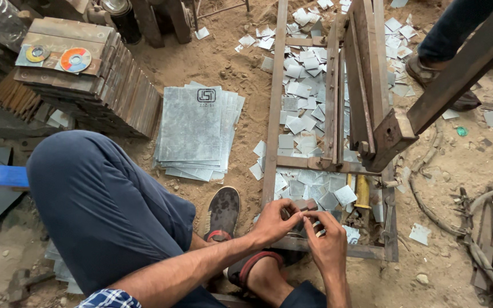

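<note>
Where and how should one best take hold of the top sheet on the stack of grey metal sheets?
Probably by the near right corner of the top sheet, coming from the right. The stack is fanned there, so edges stick out for fingertips to get under, and the sandy floor on that side is open. The far left side crowds against bundled strips.

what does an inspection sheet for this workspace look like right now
surface: sandy dirt floor, no bench.
job's things: small metal piece held between both hands over the rusty metal frame; cut metal squares scattered inside the frame.
clutter: stack of grey metal sheets, pile of rusty strips with two discs on top, yellow-handled tool.
grippers: left hand and right hand both in a pinching grip on the piece.
cables: hoses or cables lying on the ground at right.
surroundings: another person's leg and shoe at top right; the wearer's sandalled foot beside the frame.
</note>
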